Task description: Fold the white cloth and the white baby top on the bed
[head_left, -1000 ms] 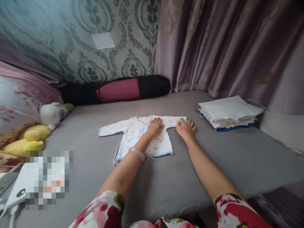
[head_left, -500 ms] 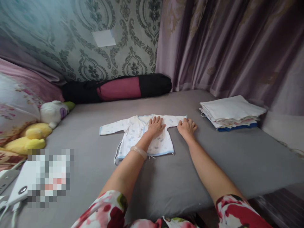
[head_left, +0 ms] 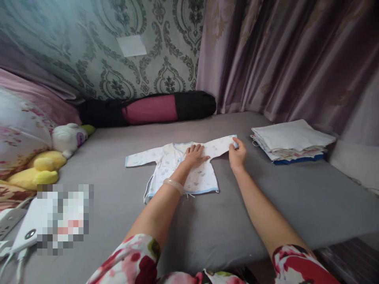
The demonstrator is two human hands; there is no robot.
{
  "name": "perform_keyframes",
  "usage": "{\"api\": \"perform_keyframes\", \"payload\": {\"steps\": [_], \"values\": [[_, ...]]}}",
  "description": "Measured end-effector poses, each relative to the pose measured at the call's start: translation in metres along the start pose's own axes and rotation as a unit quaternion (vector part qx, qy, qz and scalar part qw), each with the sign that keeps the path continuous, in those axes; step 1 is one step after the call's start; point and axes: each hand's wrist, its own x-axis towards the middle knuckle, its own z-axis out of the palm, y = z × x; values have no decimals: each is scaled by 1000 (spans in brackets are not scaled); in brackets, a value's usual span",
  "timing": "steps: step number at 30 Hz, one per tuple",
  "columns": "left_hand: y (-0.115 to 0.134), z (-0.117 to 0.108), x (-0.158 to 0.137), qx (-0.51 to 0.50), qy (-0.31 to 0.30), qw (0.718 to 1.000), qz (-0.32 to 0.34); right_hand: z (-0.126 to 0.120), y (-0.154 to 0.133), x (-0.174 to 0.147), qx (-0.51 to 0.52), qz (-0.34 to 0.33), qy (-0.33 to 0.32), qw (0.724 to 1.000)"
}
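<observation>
A small white baby shirt (head_left: 166, 169) with pale blue trim and a faint print lies spread on the grey bed sheet (head_left: 106, 221). My left hand (head_left: 194, 156) rests flat on its chest, fingers spread, covering part of the front. At the shirt's right sleeve, my right hand (head_left: 238, 153) pinches the blue cuff between thumb and fingers, and that sleeve is lifted a little off the sheet. The other sleeve (head_left: 140, 157) lies stretched out to the left. White ties show at the shirt's lower left side and below its hem.
To the right sits a stack of folded cloths (head_left: 293, 136). A long black and pink bag (head_left: 149, 108) lies along the wall. On the left are plush toys (head_left: 38, 171), a floral pillow (head_left: 20, 126), a white phone (head_left: 32, 228) and a power strip (head_left: 10, 221).
My right hand has taken hold of the cuff and raised the sleeve, swinging it upward and away. My left hand stays on the shirt's chest.
</observation>
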Motion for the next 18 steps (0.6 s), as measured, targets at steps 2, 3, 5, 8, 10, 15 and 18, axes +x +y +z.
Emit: {"api": "perform_keyframes", "payload": {"steps": [2, 3, 5, 8, 10, 15, 18], "values": [[0, 0, 0, 1, 2, 1000, 1, 1, -1, 0, 68, 20, 3, 998], [0, -1, 0, 1, 1, 1000, 1, 2, -3, 1, 107, 28, 3, 994], [0, -3, 0, 5, -2, 1000, 1, 5, -8, 1, 188, 43, -6, 981], [1, -9, 1, 13, -10, 1000, -3, 12, -20, 1, 276, 55, -31, 959], [1, -13, 3, 21, -19, 1000, -5, 18, -30, -1, 306, 56, -52, 949], [1, -20, 8, 40, -30, 999, -7, 34, -60, -13, 294, 56, -106, 948], [2, -19, 7, 47, -17, 999, 3, 41, -72, -21, 270, 77, -123, 952]]}}
